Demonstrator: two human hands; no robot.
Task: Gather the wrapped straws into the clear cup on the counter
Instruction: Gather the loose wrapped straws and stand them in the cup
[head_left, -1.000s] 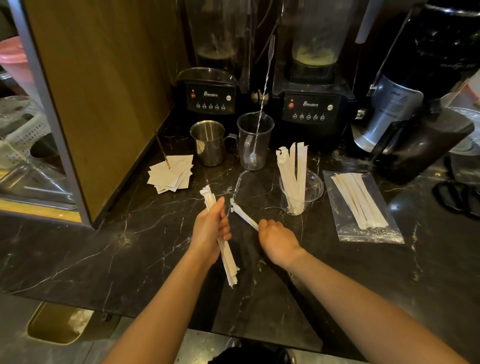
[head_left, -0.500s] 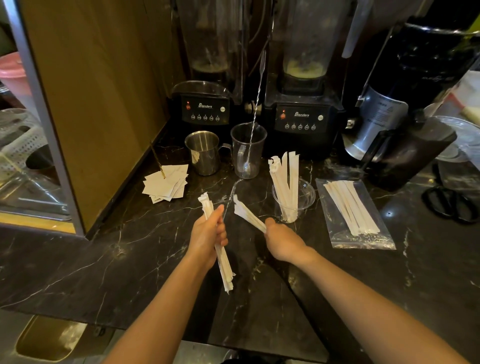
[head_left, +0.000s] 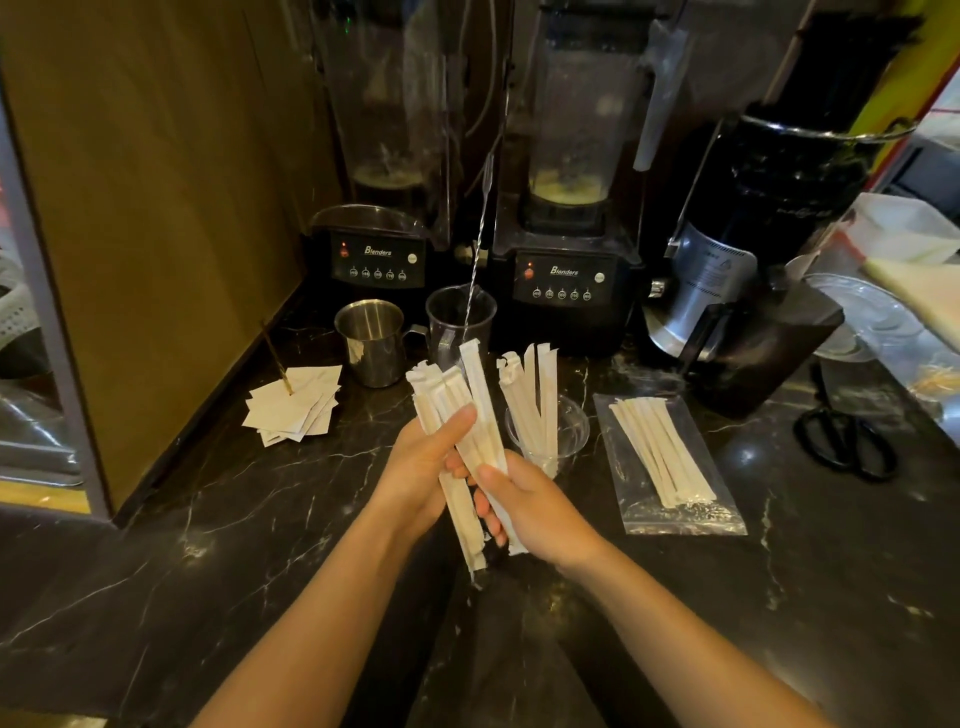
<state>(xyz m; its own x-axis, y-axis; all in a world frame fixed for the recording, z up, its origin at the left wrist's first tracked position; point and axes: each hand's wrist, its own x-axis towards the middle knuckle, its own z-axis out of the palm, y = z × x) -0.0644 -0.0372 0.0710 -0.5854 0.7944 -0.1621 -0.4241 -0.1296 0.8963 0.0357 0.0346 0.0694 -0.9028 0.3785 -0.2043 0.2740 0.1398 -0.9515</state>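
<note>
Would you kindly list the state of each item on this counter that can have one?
Left hand: shut on a bundle of wrapped straws.
Right hand: shut on the same bundle.
Clear cup: upright, several straws standing inside.
Plastic bag: lying flat, straws still inside.
Steel pitcher: upright, contents not visible.
Measuring cup: upright, long spoon standing in it.
Scissors: lying flat on the counter.

Behind the bundle (head_left: 470, 415): lower wall of the measuring cup (head_left: 460, 325), hidden. Right of the bundle: cup (head_left: 569, 434) base covered by the right hand (head_left: 530, 506). Within the bundle: straw count unreadable (wrappers overlap). Under the bundle: left hand (head_left: 421, 475) fingertips out of sight. Far right of the bundle: scissors (head_left: 844, 441) dim, detail lost; both blender (head_left: 566, 280) jars cropped at the top edge.
</note>
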